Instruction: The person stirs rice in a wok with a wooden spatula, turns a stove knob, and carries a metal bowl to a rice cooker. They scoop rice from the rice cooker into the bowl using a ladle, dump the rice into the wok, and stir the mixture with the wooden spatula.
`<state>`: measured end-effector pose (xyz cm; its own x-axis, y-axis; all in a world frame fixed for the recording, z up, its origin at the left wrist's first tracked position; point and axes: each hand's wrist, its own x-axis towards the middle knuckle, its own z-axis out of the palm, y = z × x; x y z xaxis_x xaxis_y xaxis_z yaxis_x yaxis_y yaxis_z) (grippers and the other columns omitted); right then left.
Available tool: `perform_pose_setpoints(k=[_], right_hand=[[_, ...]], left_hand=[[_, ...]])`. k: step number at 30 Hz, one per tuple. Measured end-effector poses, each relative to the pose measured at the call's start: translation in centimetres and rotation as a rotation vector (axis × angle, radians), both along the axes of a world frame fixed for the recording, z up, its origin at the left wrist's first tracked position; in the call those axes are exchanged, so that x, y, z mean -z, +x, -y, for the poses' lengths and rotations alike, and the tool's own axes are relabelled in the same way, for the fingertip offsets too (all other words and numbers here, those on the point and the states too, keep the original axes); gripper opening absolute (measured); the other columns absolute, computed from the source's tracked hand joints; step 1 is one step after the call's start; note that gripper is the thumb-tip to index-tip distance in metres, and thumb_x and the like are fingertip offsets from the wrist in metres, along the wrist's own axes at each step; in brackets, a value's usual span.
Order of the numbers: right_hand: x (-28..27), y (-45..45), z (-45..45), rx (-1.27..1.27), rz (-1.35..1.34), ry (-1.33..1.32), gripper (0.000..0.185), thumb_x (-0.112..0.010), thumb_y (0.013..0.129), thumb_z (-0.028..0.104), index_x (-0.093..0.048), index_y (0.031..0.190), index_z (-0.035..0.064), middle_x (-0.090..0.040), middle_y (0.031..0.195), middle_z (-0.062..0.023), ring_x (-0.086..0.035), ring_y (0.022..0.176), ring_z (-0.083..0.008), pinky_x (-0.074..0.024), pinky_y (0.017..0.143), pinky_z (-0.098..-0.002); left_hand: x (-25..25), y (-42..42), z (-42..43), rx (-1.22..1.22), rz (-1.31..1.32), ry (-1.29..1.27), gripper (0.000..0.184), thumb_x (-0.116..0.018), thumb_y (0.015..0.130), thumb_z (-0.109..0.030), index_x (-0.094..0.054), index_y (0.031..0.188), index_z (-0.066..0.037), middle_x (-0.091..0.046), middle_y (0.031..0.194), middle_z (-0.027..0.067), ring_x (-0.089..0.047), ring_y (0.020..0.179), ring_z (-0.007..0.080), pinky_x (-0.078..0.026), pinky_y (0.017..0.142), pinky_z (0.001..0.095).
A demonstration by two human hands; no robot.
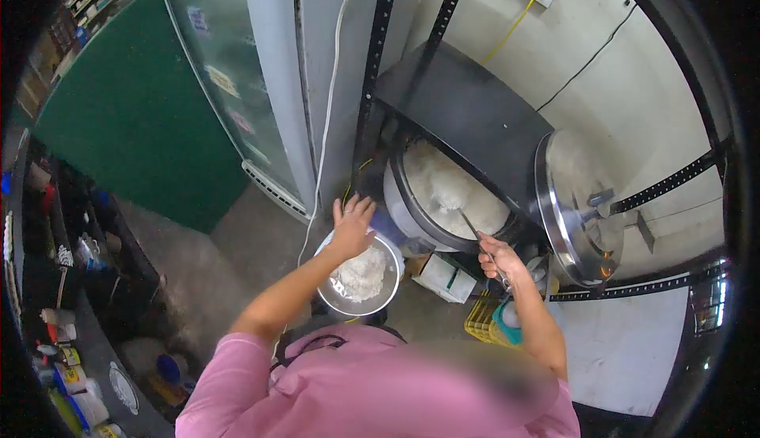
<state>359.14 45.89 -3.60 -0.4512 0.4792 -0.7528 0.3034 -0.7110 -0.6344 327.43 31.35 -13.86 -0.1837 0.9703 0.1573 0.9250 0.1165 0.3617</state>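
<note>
1. The right hand is clenched around the handle of a long, slim metal spoon, just outside the near right edge of a large, round, pale-walled pot with a dark rim
2. The spoon's long axis slants from that hand forward and to the left, over the rim, its far end down at a heaped clump of the white, grainy, rice-like food inside the pot
3. The left hand has its fingers spread and lies over the far rim of a round, silver-coloured metal bowl; whether it presses on the rim, I cannot tell
4. The bowl holds a mound of similar white food and sits to the left of the pot and closer to the body, so the left hand is the one at the bowl and the right hand is nearer the pot
5. From the spoon's far end, the bowl lies back towards the body and to the left
6. A black, flat shelf panel overhangs the far side of the pot, and a round, shiny metal lid stands tilted to its right
</note>
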Motion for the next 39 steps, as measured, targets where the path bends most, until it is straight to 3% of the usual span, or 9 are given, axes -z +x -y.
perform_pose_setpoints(k=[8, 12, 16, 18, 21, 23, 26, 35, 39], right_hand=[[-7.2, 0.9, 6.8, -0.1, -0.006, 0.221, 0.052, -0.046, 0.091, 0.018, -0.026, 0.138, 0.0149, -0.041, 0.054, -0.0007, -0.033, 0.034, -0.0082, -0.0278, 0.029, -0.0227], [-7.2, 0.8, 10.9, -0.172, -0.04, 0.092, 0.052, -0.05, 0.089, 0.015, -0.03, 0.137, 0.0134, -0.042, 0.055, -0.0008, -0.035, 0.034, -0.0092, -0.0297, 0.032, -0.0238], [-0.8, -0.3, 14.9, -0.366, 0.09, 0.14, 0.054, -0.051, 0.088, 0.014, -0.03, 0.137, 0.0141, -0.041, 0.057, 0.001, -0.035, 0.037, -0.0084, -0.0316, 0.034, -0.0244], [6.4, -0.5, 17.1, -0.473, 0.105, 0.428, 0.053, -0.05, 0.086, 0.011, -0.032, 0.136, 0.015, -0.053, 0.064, -0.0033, -0.049, 0.047, -0.0139, -0.041, 0.043, -0.0285], [13.3, -2.9, 20.7, -0.671, 0.387, 0.971, 0.06, -0.047, 0.084, 0.006, -0.027, 0.138, 0.0199, -0.06, 0.092, -0.0174, -0.061, 0.075, -0.0279, -0.048, 0.064, -0.0398], [16.6, -4.2, 22.0, -0.783, 0.639, 0.913, 0.064, -0.045, 0.082, 0.003, -0.025, 0.139, 0.0223, -0.055, 0.108, -0.0241, -0.06, 0.087, -0.0338, -0.0473, 0.072, -0.0455], [20.6, -4.9, 22.4, -0.886, 0.699, 1.037, 0.068, -0.044, 0.08, 0.0, -0.021, 0.139, 0.024, -0.049, 0.115, -0.0263, -0.06, 0.085, -0.0373, -0.0466, 0.073, -0.0494], [21.1, -10.3, 19.2, -0.986, 0.606, 0.999, 0.066, -0.05, 0.078, 0.004, -0.027, 0.137, 0.0227, -0.05, 0.114, -0.0231, -0.057, 0.092, -0.0374, -0.0472, 0.077, -0.0437], [22.2, -7.7, 19.5, -0.709, 0.42, 1.127, 0.062, -0.052, 0.078, 0.007, -0.032, 0.135, 0.0204, -0.054, 0.105, -0.0232, -0.056, 0.091, -0.0379, -0.0465, 0.076, -0.0431]], left_hand=[[4.9, -3.9, 13.4, -0.201, 0.07, -0.333, 0.06, -0.066, 0.07, -0.027, -0.045, 0.124, -0.011, -0.037, 0.131, 0.0103, -0.028, 0.126, 0.0315, -0.013, 0.101, 0.0596], [8.5, -4.1, 18.7, -0.367, 0.126, -0.41, 0.059, -0.065, 0.07, -0.029, -0.047, 0.124, -0.012, -0.039, 0.132, 0.0109, -0.029, 0.126, 0.0323, -0.013, 0.101, 0.0596], [9.2, -3.6, 22.6, -0.511, 0.164, -0.591, 0.057, -0.062, 0.073, -0.034, -0.047, 0.124, -0.013, -0.038, 0.133, 0.0104, -0.03, 0.126, 0.0314, -0.014, 0.102, 0.0583], [10.0, -3.8, 24.4, -0.545, 0.192, -0.7, 0.056, -0.061, 0.074, -0.035, -0.047, 0.125, -0.013, -0.039, 0.133, 0.0103, -0.031, 0.126, 0.0303, -0.014, 0.103, 0.0583], [10.4, -4.3, 27.1, -0.588, 0.218, -0.812, 0.056, -0.06, 0.075, -0.036, -0.047, 0.125, -0.015, -0.041, 0.131, 0.0098, -0.035, 0.124, 0.0283, -0.014, 0.102, 0.0589], [10.5, -4.7, 28.2, -0.612, 0.28, -0.882, 0.055, -0.059, 0.075, -0.037, -0.047, 0.125, -0.017, -0.043, 0.13, 0.0092, -0.039, 0.122, 0.0269, -0.015, 0.102, 0.0594], [10.6, -5.4, 30.1, -0.638, 0.386, -0.971, 0.053, -0.057, 0.076, -0.041, -0.048, 0.124, -0.02, -0.046, 0.128, 0.0083, -0.044, 0.118, 0.0257, -0.018, 0.101, 0.0602], [11.2, -5.4, 31.1, -0.65, 0.382, -0.885, 0.038, -0.053, 0.077, -0.039, -0.061, 0.109, -0.019, -0.06, 0.107, 0.0121, -0.054, 0.106, 0.0316, -0.027, 0.094, 0.0601], [12.2, -5.4, 30.7, -0.697, 0.428, -0.856, 0.037, -0.052, 0.077, -0.04, -0.062, 0.104, -0.017, -0.061, 0.105, 0.0115, -0.054, 0.104, 0.0318, -0.029, 0.093, 0.0585]])
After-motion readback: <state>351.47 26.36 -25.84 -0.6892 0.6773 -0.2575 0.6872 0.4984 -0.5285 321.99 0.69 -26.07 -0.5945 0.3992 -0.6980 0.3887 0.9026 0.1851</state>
